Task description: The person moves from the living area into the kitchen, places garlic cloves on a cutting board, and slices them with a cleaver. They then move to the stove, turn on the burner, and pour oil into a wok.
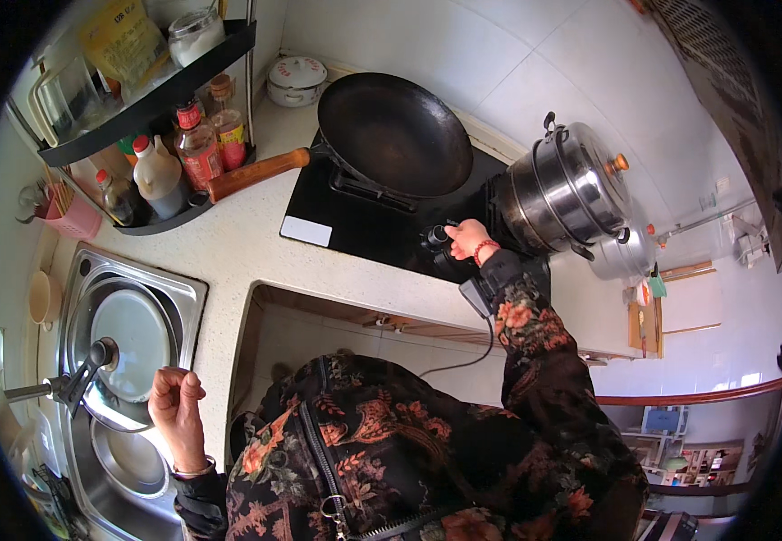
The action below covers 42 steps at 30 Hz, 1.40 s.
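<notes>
My right hand (pixel 470 239), with a red bead bracelet at the wrist, reaches to the front of a black glass gas stove (pixel 370 240). Its curled fingers are at the right side of a stove knob (pixel 435 235); whether they grip it is unclear. A dark wok (pixel 394 135) with a wooden handle (pixel 262 172) rests tilted on the left burner. On the right burner stands a lidded stainless steel steamer pot (pixel 560 189). My left hand (pixel 180 409) is loosely curled and holds nothing visible, above the right edge of the sink (pixel 191 297).
Pans with a lid (pixel 132 341) sit in the sink under a faucet (pixel 86 372). A corner rack (pixel 161 88) holds bottles and jars; the wok handle reaches its lower shelf. An enamel pot (pixel 296 81) stands behind. A range hood (pixel 722 88) overhangs the right; a cabled device (pixel 477 296) hangs near my right forearm.
</notes>
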Available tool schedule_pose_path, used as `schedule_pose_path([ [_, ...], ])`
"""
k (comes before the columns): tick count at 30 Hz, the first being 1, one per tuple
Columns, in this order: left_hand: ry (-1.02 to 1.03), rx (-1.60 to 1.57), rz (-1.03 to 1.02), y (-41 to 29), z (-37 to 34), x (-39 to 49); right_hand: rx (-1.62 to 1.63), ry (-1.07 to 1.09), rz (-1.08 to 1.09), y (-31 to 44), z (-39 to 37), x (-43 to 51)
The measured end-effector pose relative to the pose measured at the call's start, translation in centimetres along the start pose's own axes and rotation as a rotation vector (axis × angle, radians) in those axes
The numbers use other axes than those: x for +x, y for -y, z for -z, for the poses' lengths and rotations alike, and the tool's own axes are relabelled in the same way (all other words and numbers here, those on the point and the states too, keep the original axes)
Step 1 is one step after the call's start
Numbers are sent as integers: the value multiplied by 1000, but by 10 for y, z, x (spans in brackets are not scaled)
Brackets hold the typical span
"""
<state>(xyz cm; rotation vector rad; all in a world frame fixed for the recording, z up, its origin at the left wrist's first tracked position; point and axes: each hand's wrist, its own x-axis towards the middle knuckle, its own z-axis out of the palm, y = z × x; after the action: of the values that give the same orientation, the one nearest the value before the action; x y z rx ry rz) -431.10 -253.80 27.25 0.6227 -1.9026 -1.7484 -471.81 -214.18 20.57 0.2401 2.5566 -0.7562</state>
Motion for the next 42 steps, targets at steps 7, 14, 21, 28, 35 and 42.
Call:
schedule_pose_path([
  [7, -87, 2, 48, -1, -9, -12, -181, 143, -97, 12, -22, 28],
  [14, -175, -41, 105, 5, -12, -24, -183, 153, -248, 17, -36, 49],
  [21, -229, -46, 111, 13, -16, -36, -533, 228, -119, 21, -36, 47],
  [28, -205, -20, 126, 8, -26, -41, -1019, 201, 602, 10, -23, 40],
  [35, -202, -16, 139, 7, -33, -49, -975, 143, 657, -3, -24, 42],
  [42, -224, -31, 156, 12, -29, -65, -969, 105, 614, -8, -26, 43],
])
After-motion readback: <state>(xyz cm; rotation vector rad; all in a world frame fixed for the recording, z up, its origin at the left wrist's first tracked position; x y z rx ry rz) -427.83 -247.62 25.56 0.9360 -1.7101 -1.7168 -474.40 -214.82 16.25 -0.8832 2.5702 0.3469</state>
